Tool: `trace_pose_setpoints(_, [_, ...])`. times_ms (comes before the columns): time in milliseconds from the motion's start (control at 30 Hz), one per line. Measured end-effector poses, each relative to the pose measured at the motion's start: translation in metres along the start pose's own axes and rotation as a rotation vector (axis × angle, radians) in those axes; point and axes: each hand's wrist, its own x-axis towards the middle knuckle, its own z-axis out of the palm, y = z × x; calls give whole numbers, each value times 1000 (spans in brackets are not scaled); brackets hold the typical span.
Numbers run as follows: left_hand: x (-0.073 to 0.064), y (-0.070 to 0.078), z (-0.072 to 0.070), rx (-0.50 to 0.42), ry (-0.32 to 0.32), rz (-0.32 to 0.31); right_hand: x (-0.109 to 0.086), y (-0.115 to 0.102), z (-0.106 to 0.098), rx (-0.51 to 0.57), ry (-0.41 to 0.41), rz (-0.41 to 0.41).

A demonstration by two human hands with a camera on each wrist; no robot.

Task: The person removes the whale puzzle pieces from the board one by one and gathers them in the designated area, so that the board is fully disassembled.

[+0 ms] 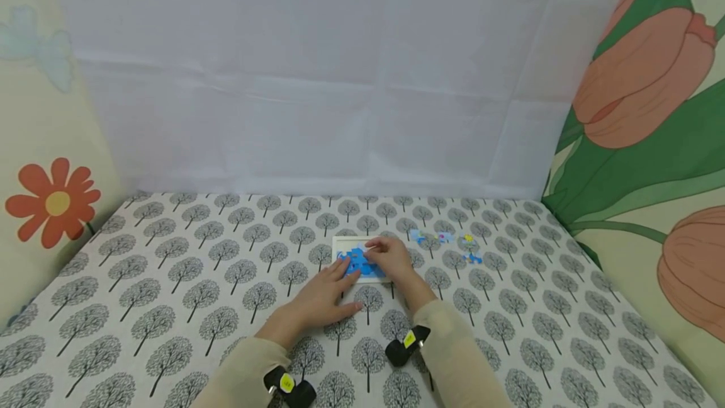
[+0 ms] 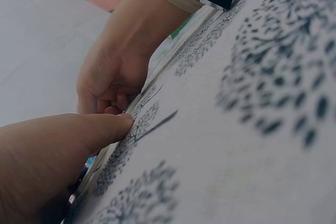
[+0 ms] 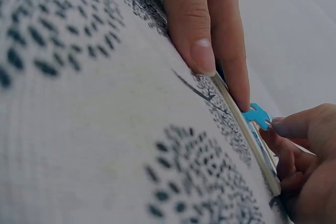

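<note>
A white-rimmed puzzle frame lies on the table, partly filled with blue jigsaw pieces. My left hand rests at its near left side, fingers extended over the blue pieces and thumb spread on the cloth. From the right, my right hand reaches over the frame. In the right wrist view its thumb and finger pinch a light blue puzzle piece, which stands tilted above the rim. A left fingertip is close against that piece. Both hands hide much of the frame's inside.
Right of the frame lie several loose puzzle pieces, one with a yellow flower and a blue one nearer. A tree-print cloth covers the table. Behind it hangs a white sheet.
</note>
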Motion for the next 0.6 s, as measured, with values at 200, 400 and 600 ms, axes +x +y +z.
trace_pose_setpoints(200, [1, 2, -4, -13, -23, -12, 1, -1, 0, 39, 33, -5])
trace_pose_setpoints(400, [2, -1, 0, -12, -10, 15, 1, 0, -3, 145, 53, 39])
trace_pose_setpoints(600, [2, 2, -3, 35, -64, -32, 0, 0, -17, 261, 3, 78])
